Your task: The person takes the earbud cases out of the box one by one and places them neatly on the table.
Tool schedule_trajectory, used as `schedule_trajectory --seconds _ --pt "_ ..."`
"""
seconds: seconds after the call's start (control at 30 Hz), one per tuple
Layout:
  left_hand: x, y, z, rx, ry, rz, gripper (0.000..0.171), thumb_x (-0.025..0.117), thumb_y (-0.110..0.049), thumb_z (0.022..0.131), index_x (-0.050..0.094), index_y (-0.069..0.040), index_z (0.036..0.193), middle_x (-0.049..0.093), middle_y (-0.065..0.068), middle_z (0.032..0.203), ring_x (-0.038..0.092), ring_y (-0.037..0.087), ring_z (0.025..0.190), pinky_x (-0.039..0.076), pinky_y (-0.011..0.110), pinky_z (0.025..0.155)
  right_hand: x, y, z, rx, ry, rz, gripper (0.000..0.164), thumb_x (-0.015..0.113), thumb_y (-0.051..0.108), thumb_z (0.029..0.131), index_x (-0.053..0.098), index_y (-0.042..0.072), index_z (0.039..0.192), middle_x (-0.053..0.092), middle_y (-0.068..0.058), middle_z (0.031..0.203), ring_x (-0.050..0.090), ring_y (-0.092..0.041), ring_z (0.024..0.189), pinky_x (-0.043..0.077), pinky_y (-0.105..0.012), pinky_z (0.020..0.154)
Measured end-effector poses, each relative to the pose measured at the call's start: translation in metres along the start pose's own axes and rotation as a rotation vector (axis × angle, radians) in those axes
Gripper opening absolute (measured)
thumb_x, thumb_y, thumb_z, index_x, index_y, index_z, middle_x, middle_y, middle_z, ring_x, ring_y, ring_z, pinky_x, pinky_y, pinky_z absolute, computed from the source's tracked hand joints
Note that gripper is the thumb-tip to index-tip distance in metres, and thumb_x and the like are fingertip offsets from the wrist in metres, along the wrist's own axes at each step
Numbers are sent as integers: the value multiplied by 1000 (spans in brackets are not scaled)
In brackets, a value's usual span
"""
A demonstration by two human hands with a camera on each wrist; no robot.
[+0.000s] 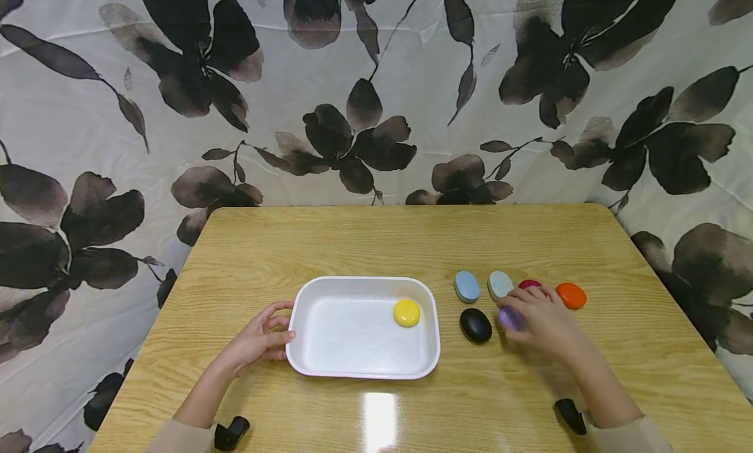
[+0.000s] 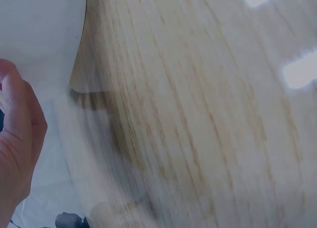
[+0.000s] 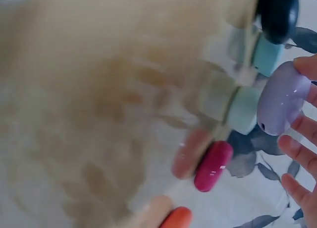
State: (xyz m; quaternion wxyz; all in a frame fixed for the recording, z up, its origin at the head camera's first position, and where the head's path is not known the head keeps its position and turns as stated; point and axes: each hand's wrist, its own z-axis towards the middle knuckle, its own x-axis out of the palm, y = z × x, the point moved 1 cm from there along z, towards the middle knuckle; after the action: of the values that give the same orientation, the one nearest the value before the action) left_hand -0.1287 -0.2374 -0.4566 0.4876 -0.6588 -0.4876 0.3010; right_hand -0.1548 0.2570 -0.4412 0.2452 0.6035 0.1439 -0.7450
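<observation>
Yellow piece alone in white tray; left hand alongside

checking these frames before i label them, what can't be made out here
- Head view: the right hand covers most of the purple pebble and much of the magenta pebble.
- Left wrist view: only an edge of the left hand shows; the frame edge cuts off the white tray.
- Right wrist view: motion blur smears the table and the orange pebble.

Home: wood table, floral sheet backdrop
</observation>
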Motion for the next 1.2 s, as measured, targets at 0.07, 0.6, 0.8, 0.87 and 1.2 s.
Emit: schedule_trajectory --seconds 0.07,0.6,0.8,0.87,1.2 --pt "1 1 0 0 0 1 62 57 -1 87 23 -4 138 50 8 97 60 22 81 55 36 65 6 -3 -3 7 28 -2 42 76 28 63 66 14 102 61 -7 102 53 -34 101 31 -58 92" --pt "7 4 -3 2 -14 8 62 58 -2 87 23 -3 138 50 5 95 60 21 80 55 35 64 23 -5 -14 39 202 82 36 66 25 81 56 14 113 50 -7 109 51 -29 100 39 -59 87" --pt "9 6 -5 7 -13 4 62 58 -1 87 22 -3 138 50 5 95 60 21 80 55 35 64 23 -4 -16 45 205 100 36 65 24 82 55 12 114 49 -9 110 51 -30 101 37 -61 87" --pt "10 7 -6 11 -13 3 62 58 -1 87 22 -3 138 50 5 95 60 21 80 55 35 65 23 -4 -17 50 207 101 36 65 25 82 55 13 114 49 -9 111 51 -31 102 37 -61 87" --pt "14 11 -11 19 -21 -6 62 58 -2 87 22 -4 138 51 7 96 60 21 78 55 36 65 10 10 2 -21 62 67 40 66 25 82 56 10 117 54 -9 111 51 -28 103 40 -56 86"
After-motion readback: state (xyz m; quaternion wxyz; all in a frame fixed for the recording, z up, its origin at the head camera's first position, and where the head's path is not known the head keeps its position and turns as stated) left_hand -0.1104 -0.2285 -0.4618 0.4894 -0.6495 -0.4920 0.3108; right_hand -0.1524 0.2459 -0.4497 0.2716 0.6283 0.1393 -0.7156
